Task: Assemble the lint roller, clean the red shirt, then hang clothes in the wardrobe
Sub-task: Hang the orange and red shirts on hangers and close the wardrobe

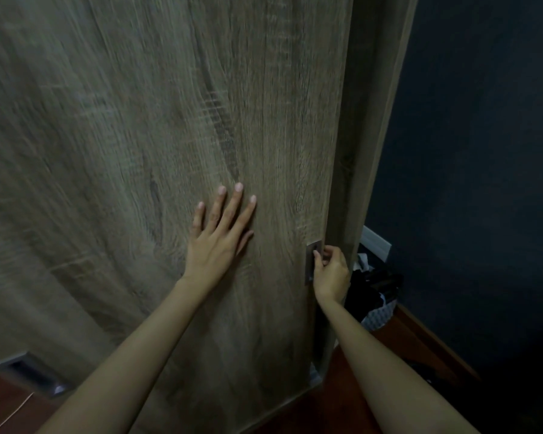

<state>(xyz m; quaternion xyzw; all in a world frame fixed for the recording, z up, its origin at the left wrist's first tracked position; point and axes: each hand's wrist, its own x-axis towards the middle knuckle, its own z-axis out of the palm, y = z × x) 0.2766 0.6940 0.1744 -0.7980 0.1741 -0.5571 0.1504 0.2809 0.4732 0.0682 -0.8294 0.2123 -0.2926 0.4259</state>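
Your right hand [329,274] is the one on the job. Its fingers are hooked into the recessed handle [313,249] at the right edge of the wardrobe door [138,136], and the thumb side faces you. The handle is a narrow plate that runs up and down, parallel to the door's edge, so any pull on it has to go sideways across its long axis.

Your left hand [220,242] lies flat on the door face with fingers straight and spread. It holds nothing and sits to the left of the handle at roughly the same height.

The door's right edge is just beside the wardrobe's upright side panel [367,151]. A dark slit shows low down between them, but you cannot tell from here whether the door is fully home.

The whole panel lies to the left of your gripping hand, so opening it most likely means drawing the handle left. The flat left palm could help the slide by pushing the same way.

A second handle [29,371] shows low at the far left. A basket [380,314] of dark cloth stands on the floor [405,346] to the right, by the dark wall [483,151]. The lint roller, the red shirt and any hanger are not in view.
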